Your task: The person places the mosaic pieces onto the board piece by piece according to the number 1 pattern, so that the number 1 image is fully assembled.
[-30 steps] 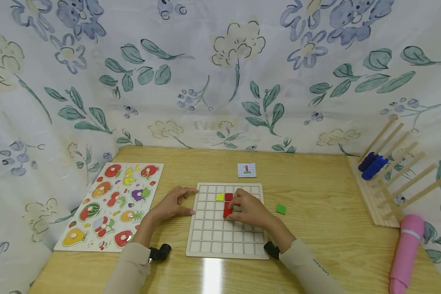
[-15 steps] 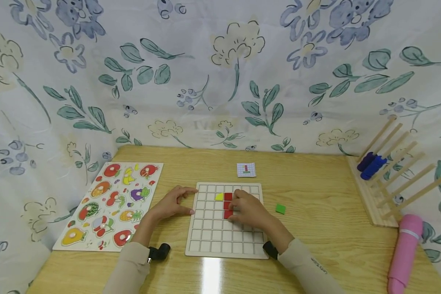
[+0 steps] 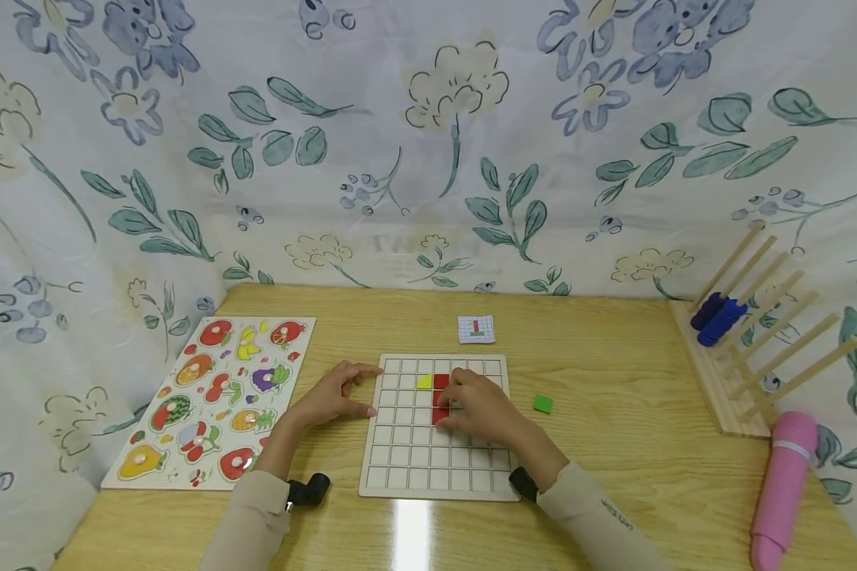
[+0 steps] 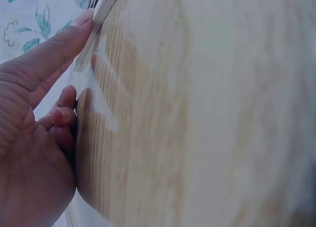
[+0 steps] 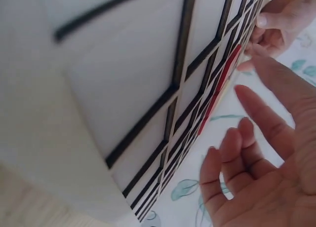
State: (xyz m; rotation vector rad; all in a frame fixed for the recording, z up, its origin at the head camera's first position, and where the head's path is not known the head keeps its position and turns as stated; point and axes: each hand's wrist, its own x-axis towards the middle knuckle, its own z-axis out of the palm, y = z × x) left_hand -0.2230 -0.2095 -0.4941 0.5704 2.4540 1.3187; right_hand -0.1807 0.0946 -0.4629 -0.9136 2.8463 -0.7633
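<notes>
A white grid board (image 3: pixel 400 458) lies on the wooden table. In its upper part, several red square tiles (image 3: pixel 440 415) form a column, with a yellow tile (image 3: pixel 425 381), slanted on one side, left of the top one. My right hand (image 3: pixel 484 408) is over this column, thumb and fingertips at the red tiles and hiding their right side. In the right wrist view, its fingers are loosely bent and apart, with no piece between them. My left hand (image 3: pixel 334 396) rests beside the board, thumb and index fingertips touching its left edge. A green tile (image 3: pixel 543 404) lies right of the board.
A small card (image 3: pixel 476 329) with a printed red and green grid pattern lies behind the board. The fruit puzzle board (image 3: pixel 207 404) is at left. A wooden peg rack (image 3: pixel 721 381) with blue pieces and a pink cylinder (image 3: pixel 785 488) stand at right. A floral curtain hangs behind.
The right thumb and fingers have shifted slightly over the red column, and gaps between the tiles now show as separate squares. The left hand stays at the board's edge.
</notes>
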